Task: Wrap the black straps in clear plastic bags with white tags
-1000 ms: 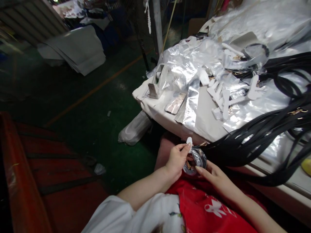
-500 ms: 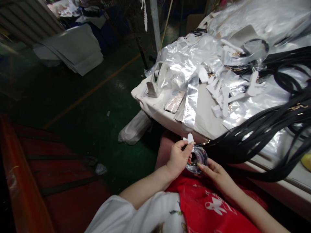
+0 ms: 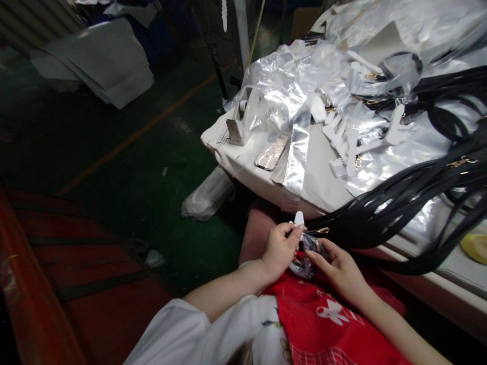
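Note:
Just above my lap, my left hand (image 3: 280,250) pinches a white plastic strip (image 3: 299,219) whose rounded end sticks up past the fingers. Below it hangs a coiled black strap in clear plastic wrap (image 3: 303,265). My right hand (image 3: 338,262) is closed on the right side of this wrapped coil, thumb against the plastic. A gold clasp (image 3: 323,230) shows beside the coil, at the end of a thin black strap. Long black straps (image 3: 365,218) lie bundled over the table edge to the right of my hands.
On the white table (image 3: 319,177) lie a phone (image 3: 271,152), a silver plastic sleeve (image 3: 297,152), a tape dispenser (image 3: 240,119), loose white strips (image 3: 352,147) and heaped clear bags (image 3: 281,81). A yellow roll (image 3: 475,247) sits at right. An orange-red slatted frame (image 3: 76,274) stands at left.
My right hand has shifted up and inward over the wrapped coil, now covering more of it. The gold clasp shows more clearly. The whole view has moved slightly.

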Action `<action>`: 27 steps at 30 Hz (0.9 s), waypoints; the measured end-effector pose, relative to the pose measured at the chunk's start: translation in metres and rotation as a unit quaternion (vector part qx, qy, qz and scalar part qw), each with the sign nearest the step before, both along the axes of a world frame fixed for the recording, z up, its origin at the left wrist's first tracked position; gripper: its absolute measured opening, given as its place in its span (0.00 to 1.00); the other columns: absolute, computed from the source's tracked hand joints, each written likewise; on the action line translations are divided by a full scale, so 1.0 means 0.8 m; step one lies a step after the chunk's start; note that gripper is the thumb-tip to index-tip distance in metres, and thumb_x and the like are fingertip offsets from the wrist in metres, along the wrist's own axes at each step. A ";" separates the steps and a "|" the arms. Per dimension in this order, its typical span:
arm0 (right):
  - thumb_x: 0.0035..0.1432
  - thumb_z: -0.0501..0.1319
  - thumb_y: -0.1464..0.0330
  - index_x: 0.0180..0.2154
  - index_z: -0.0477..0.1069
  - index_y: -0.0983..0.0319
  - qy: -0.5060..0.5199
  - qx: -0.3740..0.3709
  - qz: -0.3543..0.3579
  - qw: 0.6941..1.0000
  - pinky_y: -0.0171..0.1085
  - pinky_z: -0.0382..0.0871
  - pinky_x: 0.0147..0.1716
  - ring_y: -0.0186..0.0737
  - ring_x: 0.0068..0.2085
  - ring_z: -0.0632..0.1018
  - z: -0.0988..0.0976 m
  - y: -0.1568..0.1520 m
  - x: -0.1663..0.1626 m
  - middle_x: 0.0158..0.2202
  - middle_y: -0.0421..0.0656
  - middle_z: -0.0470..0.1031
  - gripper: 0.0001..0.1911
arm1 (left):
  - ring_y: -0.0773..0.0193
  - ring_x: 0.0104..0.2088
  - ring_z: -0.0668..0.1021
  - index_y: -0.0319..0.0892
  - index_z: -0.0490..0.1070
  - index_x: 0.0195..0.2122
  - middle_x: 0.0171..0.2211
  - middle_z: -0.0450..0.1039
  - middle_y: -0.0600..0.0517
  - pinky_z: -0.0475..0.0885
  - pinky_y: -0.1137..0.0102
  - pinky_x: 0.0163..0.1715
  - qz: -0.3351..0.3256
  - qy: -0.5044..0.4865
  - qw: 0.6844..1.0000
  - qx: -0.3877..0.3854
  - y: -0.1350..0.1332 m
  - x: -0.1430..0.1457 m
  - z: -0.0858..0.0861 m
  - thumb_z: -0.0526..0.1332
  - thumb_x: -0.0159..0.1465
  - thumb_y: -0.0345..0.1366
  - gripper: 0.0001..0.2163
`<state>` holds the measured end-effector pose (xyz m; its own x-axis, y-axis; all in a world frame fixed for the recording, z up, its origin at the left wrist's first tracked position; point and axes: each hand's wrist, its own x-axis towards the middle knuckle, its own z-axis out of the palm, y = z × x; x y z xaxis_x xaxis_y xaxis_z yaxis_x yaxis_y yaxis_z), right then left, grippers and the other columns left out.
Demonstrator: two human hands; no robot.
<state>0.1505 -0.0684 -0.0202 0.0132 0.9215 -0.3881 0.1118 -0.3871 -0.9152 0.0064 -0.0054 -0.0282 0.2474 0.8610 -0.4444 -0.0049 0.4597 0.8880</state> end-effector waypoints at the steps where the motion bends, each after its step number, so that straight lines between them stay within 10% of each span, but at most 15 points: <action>1: 0.58 0.62 0.54 0.40 0.73 0.62 -0.033 0.004 0.009 0.999 0.38 0.74 0.35 0.43 0.35 0.78 0.000 -0.001 0.001 0.36 0.45 0.79 0.18 | 0.72 0.18 0.65 0.38 0.78 0.37 0.18 0.64 0.58 0.59 0.76 0.20 -0.002 0.004 1.000 0.004 0.000 0.000 -0.001 0.62 0.61 0.47 0.16; 14: 0.67 0.48 0.60 0.46 0.68 0.61 -0.245 0.062 0.074 0.965 0.43 0.71 0.37 0.51 0.37 0.81 0.003 -0.015 -0.006 0.37 0.50 0.79 0.16 | 0.65 0.30 0.74 0.39 0.78 0.35 0.30 0.76 0.50 0.68 0.74 0.30 -0.017 0.064 0.995 0.076 -0.004 -0.004 -0.012 0.61 0.63 0.45 0.14; 27: 0.56 0.55 0.41 0.43 0.78 0.62 0.175 -0.105 -0.102 0.974 0.46 0.70 0.45 0.52 0.45 0.78 -0.012 0.020 0.055 0.42 0.51 0.80 0.33 | 0.67 0.27 0.73 0.37 0.76 0.28 0.25 0.72 0.52 0.67 0.74 0.30 -0.101 0.050 0.962 0.250 -0.004 -0.009 0.019 0.61 0.65 0.43 0.15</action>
